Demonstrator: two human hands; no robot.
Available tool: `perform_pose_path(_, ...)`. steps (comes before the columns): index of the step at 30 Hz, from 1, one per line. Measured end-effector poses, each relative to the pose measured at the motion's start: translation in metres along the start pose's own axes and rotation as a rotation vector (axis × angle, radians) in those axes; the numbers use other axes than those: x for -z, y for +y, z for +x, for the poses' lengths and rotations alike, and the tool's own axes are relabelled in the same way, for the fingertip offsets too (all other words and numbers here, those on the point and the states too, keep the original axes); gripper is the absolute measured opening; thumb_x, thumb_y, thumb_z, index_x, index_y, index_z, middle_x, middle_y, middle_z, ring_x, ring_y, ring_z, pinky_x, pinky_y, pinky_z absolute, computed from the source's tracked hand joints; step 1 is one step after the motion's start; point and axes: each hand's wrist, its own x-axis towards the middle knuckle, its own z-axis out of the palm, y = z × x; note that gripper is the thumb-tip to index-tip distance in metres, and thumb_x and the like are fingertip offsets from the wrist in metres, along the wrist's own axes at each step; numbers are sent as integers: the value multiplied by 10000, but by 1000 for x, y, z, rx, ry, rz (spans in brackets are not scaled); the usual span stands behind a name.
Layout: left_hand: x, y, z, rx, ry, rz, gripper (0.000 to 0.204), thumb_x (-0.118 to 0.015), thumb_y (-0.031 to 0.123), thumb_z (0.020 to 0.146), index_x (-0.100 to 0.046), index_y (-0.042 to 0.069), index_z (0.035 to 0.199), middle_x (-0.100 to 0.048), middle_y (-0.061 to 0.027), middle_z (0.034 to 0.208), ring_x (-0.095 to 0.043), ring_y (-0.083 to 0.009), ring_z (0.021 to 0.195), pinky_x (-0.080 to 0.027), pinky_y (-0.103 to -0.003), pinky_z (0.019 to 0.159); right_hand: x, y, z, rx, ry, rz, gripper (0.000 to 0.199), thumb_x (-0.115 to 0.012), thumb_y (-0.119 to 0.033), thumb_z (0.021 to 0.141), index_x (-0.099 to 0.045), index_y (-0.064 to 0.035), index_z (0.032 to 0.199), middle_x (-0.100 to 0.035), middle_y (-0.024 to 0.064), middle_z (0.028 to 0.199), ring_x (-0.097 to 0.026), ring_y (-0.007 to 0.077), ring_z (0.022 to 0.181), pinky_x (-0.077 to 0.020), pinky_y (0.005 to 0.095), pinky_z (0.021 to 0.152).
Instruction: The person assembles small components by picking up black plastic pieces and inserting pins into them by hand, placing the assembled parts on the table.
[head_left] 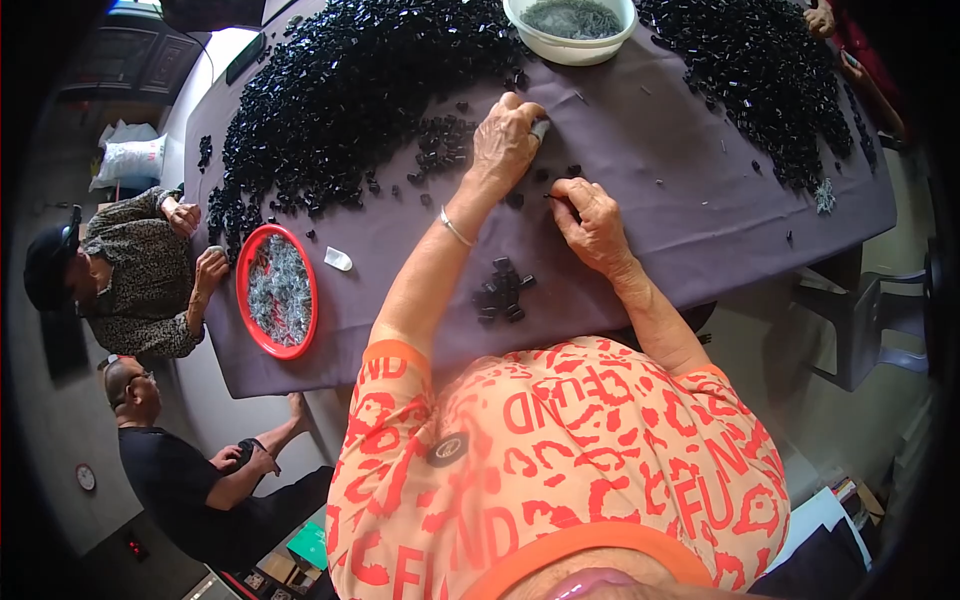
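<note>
My left hand [508, 142] reaches over the table just in front of the big heap of small shiny black pieces [350, 90]. Its fingers are curled closed, and a pale whitish cover or piece [540, 129] shows at the fingertips; anything else inside is hidden. To its right, my right hand [592, 225] pinches thumb against forefinger, with a tiny dark bit [550, 196] at the tips. A few loose black pieces [515, 200] lie between the hands. Closer to me is a small pile of black pieces [503, 291].
A white bowl of thin clear-grey bits [568, 46] stands at the far edge. On the left are a red oval tray [313, 325] of similar bits and a small white object [338, 259]. Another black heap [750, 80] lies right. Co-workers' hands [210, 268] work at the left and far right.
</note>
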Motion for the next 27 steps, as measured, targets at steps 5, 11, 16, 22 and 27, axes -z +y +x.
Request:
perform_pose_path(5,10,6,-37,-185,112,-120,214,-665,92,739,-653,72,952,-584,-79,952,-562,-273,906,-473,-371,799,1,0,1,9,-7,-1,155,-623,25,753,-576,-49,881,-614,95,816,-584,300,725,-454,360,656)
perform_pose_path(11,25,7,-86,-23,317,-149,283,-687,27,711,-664,71,990,-620,-91,926,-585,-245,870,-476,-314,752,4,-3,0,-101,-27,166,90,-638,12,798,-599,-35,863,-576,25,775,-526,96,679,-425,222,612)
perform_pose_path(16,45,41,-112,592,-1,-1267,218,-643,86,829,-651,-6,1027,-659,-71,929,-618,-130,785,-471,-237,624,5,-22,2,-208,-12,630,116,-630,49,808,-619,-28,893,-546,-1,860,-499,65,755,-415,196,658)
perform_pose_path(22,38,51,-135,817,-22,-1919,187,-564,164,903,-613,41,1036,-646,-32,881,-615,-132,769,-479,-242,617,-2,-44,-7,32,102,365,177,-677,41,744,-630,-34,898,-557,56,879,-545,142,778,-451,256,679)
perform_pose_path(27,43,54,-143,872,35,-1871,168,-567,158,905,-608,19,989,-642,-66,877,-617,-136,751,-497,-249,615,-5,-49,-16,171,65,187,201,-671,54,710,-637,-35,887,-560,82,870,-560,191,745,-465,279,643)
